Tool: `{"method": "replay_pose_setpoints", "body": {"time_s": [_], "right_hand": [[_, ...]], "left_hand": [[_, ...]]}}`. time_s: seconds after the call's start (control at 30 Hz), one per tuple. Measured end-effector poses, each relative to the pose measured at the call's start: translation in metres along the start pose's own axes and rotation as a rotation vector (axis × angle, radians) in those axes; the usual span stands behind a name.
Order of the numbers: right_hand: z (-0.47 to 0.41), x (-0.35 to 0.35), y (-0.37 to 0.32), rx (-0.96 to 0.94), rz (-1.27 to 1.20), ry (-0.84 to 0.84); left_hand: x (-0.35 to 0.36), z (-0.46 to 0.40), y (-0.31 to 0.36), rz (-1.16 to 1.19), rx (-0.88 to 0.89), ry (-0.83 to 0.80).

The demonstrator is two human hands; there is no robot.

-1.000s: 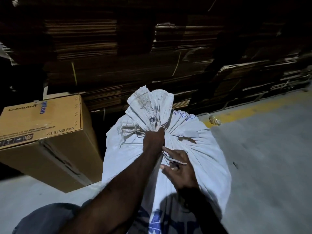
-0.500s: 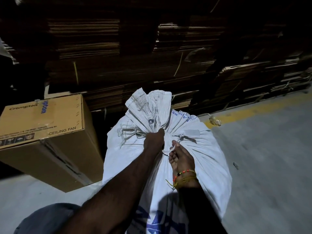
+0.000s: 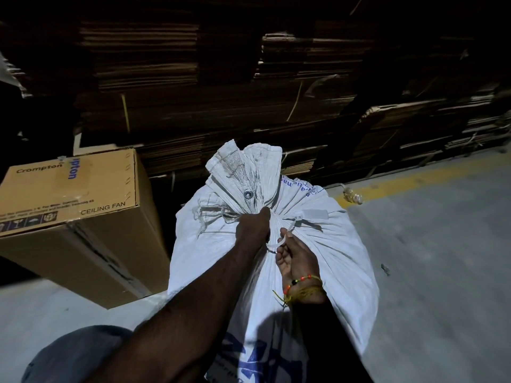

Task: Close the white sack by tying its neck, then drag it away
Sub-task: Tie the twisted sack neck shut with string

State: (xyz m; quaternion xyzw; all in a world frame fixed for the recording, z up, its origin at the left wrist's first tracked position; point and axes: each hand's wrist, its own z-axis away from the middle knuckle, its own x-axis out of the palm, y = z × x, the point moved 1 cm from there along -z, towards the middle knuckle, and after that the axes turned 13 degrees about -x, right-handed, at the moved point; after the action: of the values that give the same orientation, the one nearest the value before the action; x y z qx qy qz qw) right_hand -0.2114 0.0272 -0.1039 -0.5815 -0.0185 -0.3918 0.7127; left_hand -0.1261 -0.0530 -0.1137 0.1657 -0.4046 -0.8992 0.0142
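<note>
Your left hand (image 3: 253, 226) is clenched around the gathered neck of the white sack (image 3: 326, 252), which stands on the grey floor (image 3: 442, 258) directly in front of you, its crumpled mouth fanning out above your fist. Your right hand (image 3: 297, 257) is curled beside it, fingers pinching a white tie strip (image 3: 278, 243) at the neck. A brown carton (image 3: 91, 217) marked CEILING FAN sits just left of the sack, with stacked flattened cardboard (image 3: 221, 106) behind.

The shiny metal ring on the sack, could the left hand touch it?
Probably yes. The left hand grips the white sack at its neck just below the metal ring, with only bare cloth between.
</note>
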Motion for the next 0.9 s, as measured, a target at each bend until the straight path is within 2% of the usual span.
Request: {"method": "replay_pose_setpoints", "body": {"time_s": [0.9], "right_hand": [[-0.014, -0.005, -0.004, 0.122, -0.039, 0.011]], "left_hand": [[0.003, -0.011, -0.008, 0.098, -0.02, -0.02]]}}
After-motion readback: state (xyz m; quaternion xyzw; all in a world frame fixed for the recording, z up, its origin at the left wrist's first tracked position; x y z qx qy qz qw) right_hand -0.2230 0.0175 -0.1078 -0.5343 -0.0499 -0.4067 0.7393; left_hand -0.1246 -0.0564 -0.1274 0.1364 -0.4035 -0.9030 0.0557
